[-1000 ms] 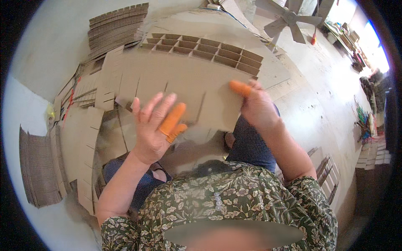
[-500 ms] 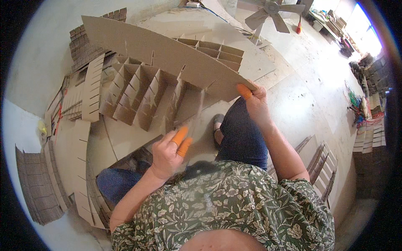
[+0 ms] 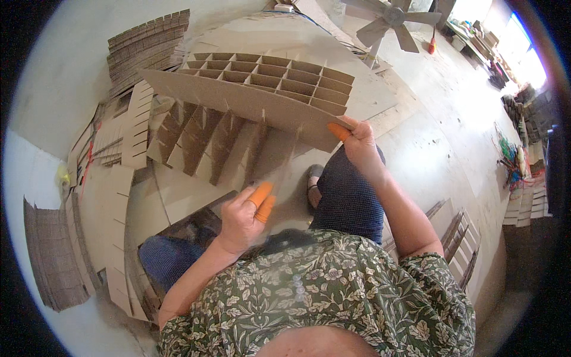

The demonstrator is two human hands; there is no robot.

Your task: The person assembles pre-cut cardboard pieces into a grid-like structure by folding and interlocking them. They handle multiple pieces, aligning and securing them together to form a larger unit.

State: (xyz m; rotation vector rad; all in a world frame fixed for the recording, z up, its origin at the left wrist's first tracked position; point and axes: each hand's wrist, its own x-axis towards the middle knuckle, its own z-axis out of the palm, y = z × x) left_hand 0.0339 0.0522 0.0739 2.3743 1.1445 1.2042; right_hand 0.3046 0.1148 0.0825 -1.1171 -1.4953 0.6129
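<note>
Left hand (image 3: 239,218), low centre of frame: fingers mostly curled in; couldn't tell if it gripped anything. Right hand (image 3: 361,153), right of centre: pinched closed on the end of the long cardboard strip (image 3: 233,99), which ran toward upper left. Slotted cross strips (image 3: 221,146) stuck out below it. Cardboard grid (image 3: 304,77) lay behind, upper centre. Fan (image 3: 394,16) farther off, upper right.
</note>
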